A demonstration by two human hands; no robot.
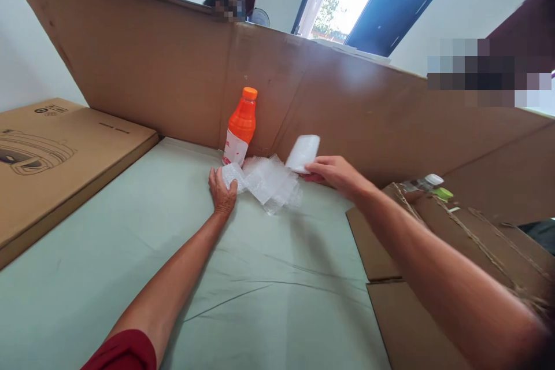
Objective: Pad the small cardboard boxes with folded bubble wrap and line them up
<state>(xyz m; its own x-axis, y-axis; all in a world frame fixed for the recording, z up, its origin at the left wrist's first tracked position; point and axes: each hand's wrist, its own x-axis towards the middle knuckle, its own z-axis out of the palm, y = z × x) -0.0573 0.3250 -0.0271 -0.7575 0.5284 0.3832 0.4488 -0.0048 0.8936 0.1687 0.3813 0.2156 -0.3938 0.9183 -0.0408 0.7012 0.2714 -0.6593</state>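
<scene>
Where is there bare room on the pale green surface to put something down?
Two bare patches: between the printed box and the left forearm, and between that forearm and the brown cardboard at right, nearer you. Crowded: far middle, with orange bottle, bubble wrap, left hand, right hand.

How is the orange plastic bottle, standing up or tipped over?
Upright: the orange plastic bottle has its orange cap on top, white label below.
</scene>
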